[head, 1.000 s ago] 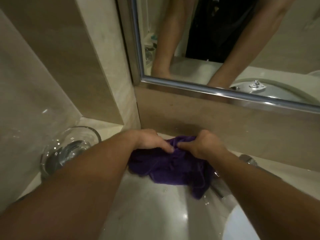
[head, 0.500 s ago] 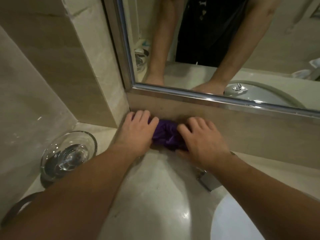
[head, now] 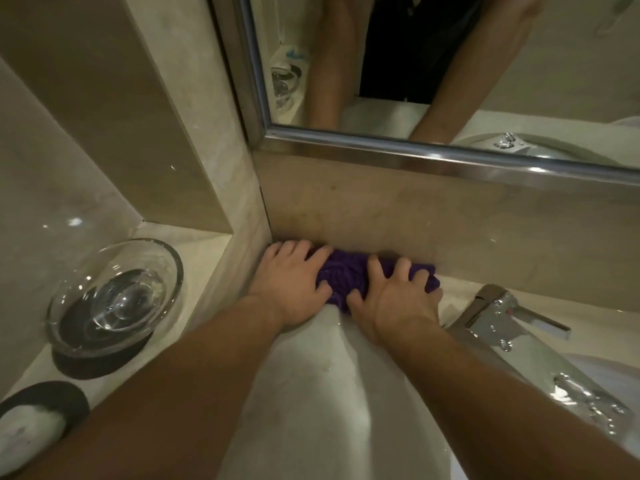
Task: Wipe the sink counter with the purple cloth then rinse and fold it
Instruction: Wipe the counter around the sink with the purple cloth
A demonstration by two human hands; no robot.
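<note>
The purple cloth (head: 346,277) lies bunched on the pale sink counter (head: 311,393), pushed into the back corner against the wall under the mirror. My left hand (head: 289,289) presses flat on its left end, fingers spread toward the corner. My right hand (head: 394,299) presses on its right part, fingers splayed over the folds. Only the middle and right edge of the cloth show between and beyond my hands.
A chrome faucet (head: 502,323) with a lever handle stands just right of my right hand. A glass bowl (head: 114,299) on a dark coaster sits on the lower left ledge, with a soap dish (head: 31,424) in front of it. A framed mirror (head: 433,154) hangs above.
The cloth went from loose in front of me to bunched tight against the back wall. Both hands flattened onto it and now sit a little further right along the wall.
</note>
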